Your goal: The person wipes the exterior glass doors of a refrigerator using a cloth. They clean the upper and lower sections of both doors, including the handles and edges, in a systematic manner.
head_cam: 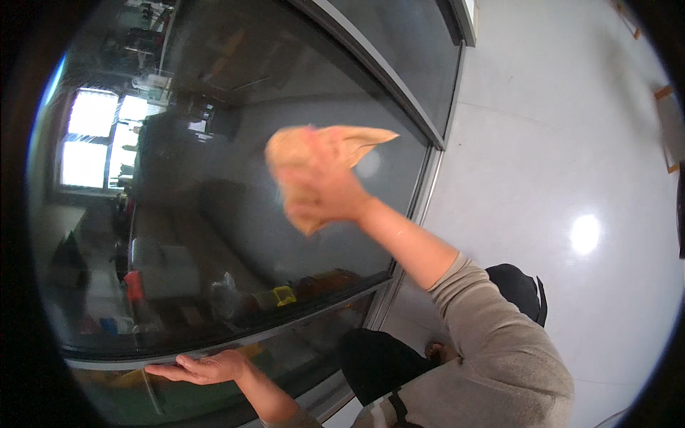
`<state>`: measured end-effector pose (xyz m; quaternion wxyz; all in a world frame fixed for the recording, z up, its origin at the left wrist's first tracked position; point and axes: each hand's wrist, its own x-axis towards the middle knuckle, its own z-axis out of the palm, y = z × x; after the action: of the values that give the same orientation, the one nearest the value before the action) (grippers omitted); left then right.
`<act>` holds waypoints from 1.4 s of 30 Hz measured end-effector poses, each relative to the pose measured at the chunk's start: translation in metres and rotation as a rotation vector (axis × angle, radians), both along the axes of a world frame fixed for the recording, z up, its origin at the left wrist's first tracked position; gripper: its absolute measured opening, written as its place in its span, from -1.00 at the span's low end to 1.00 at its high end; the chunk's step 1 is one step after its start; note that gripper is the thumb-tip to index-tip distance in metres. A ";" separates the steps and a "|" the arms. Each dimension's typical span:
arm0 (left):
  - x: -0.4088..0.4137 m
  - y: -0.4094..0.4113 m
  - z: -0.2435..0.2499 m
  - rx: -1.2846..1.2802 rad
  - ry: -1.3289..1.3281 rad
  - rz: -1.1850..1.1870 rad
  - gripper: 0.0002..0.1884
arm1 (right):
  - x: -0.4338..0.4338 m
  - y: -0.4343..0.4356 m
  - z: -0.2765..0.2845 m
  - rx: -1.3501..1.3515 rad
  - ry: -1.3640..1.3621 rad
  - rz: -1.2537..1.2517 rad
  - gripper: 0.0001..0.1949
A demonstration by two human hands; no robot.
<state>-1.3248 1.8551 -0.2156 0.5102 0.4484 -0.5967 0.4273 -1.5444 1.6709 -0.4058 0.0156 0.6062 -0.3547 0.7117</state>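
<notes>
Against a large dark glass pane (241, 241) in a metal frame, my right hand (326, 187) presses an orange-tan cloth, its fingers spread over it. The cloth (305, 147) is a little blurred, and one corner of it sticks out to the right. Lower left, my left hand (206, 369) lies palm up at the grey metal frame bar (257, 337) below the pane, with its fingers extended and nothing held. A window and room objects appear in the glass; which are reflected and which stand behind it I cannot tell.
A metal upright (396, 75) of the frame runs along the pane's right side, next to another glass panel (406, 37). Pale glossy floor (535, 176) stretches to the right. Brown-edged objects (669, 128) stand at the far right rim. Below the bar is a lower glass panel (299, 353).
</notes>
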 end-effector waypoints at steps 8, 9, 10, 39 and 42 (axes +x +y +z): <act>-0.007 -0.006 -0.010 -0.019 0.011 0.058 -0.44 | 0.013 -0.014 -0.180 0.590 -0.995 -0.129 -0.54; -0.005 -0.007 -0.012 -0.023 0.007 0.061 -0.44 | 0.020 -0.005 -0.180 0.684 -1.189 -0.140 -0.58; -0.006 -0.009 -0.012 -0.027 -0.003 0.062 -0.44 | 0.023 -0.008 -0.180 0.798 -1.335 -0.154 -0.65; 0.013 -0.003 -0.021 -0.021 -0.183 0.235 -0.42 | -0.015 -0.013 -0.122 0.575 -1.721 0.453 -0.59; 0.003 -0.005 -0.027 -0.028 -0.085 0.140 -0.43 | -0.055 0.008 -0.069 0.242 -1.708 1.056 -0.61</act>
<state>-1.3221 1.8499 -0.2424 0.4596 0.4632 -0.5790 0.4888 -1.5991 1.6788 -0.4748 -0.6220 -0.0293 -0.0035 0.7825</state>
